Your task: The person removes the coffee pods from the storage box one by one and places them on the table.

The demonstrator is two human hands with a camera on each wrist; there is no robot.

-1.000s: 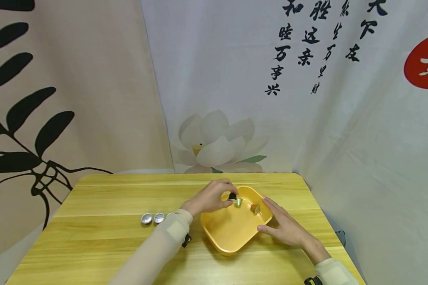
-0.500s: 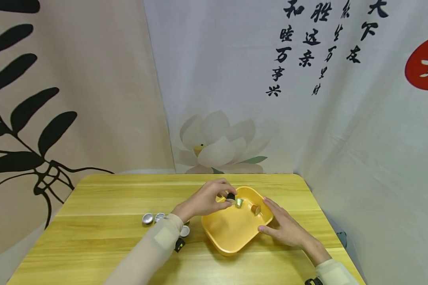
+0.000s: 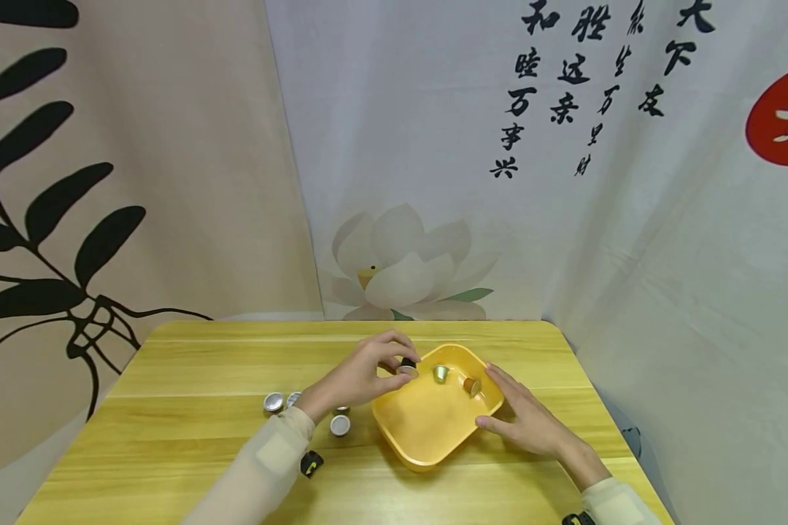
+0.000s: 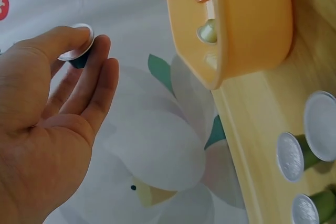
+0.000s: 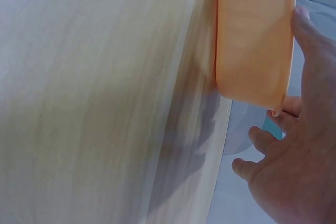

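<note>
Between thumb and fingertips, my left hand pinches a black coffee capsule above the left rim of a yellow plastic basin. The left wrist view shows the capsule's pale foil lid under the thumb. Inside the basin lie a light green capsule and an orange-brown capsule, apart from each other. My right hand rests against the basin's right rim with its fingers extended. In the right wrist view, thumb and forefinger touch the rim while the other fingers are spread apart.
Several capsules stand lid-up on the wooden table left of the basin, among them a silver-lidded capsule and a white-lidded capsule. My left forearm hides part of that group. A printed curtain hangs behind the table.
My left hand has moved left from over the basin's interior to its left rim, carrying the black capsule. More of the table capsules now show. The right hand and basin have stayed put.
</note>
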